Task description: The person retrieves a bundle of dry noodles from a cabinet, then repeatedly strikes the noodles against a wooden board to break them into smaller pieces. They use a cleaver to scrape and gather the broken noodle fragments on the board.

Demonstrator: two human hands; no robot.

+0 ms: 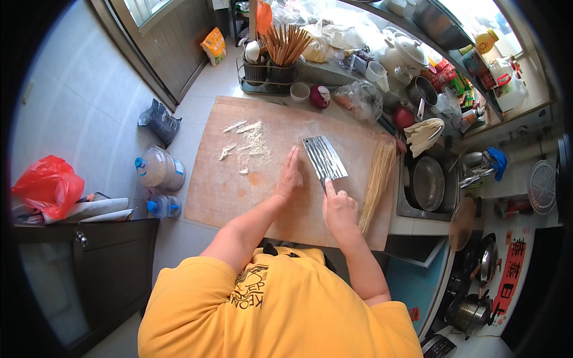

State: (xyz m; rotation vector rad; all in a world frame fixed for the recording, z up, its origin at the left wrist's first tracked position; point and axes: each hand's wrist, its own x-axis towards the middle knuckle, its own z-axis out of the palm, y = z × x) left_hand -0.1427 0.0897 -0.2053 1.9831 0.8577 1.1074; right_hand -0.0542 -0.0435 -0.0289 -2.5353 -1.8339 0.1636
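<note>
My right hand (340, 208) grips the handle of a Chinese cleaver (325, 156), its index finger laid forward at the base of the blade. The broad metal blade points away from me over a large wooden board (286, 219), with dark and bright streaks on its face. To its left, my left hand (291, 174) holds nothing; it is edge-on, its fingers straight and close together. Pale flour (253, 141) with a few small scraps lies on the board beyond the left hand. Along the board's right side lies a bundle of long, thin, yellowish strands (378, 183).
A chopstick holder (282, 74), a small cup (299, 91), a red onion (319, 96) and a plastic bag (360, 99) stand behind the board. On the right is a sink (405, 208) holding a pan (429, 183). Large plastic bottles (163, 170) stand left.
</note>
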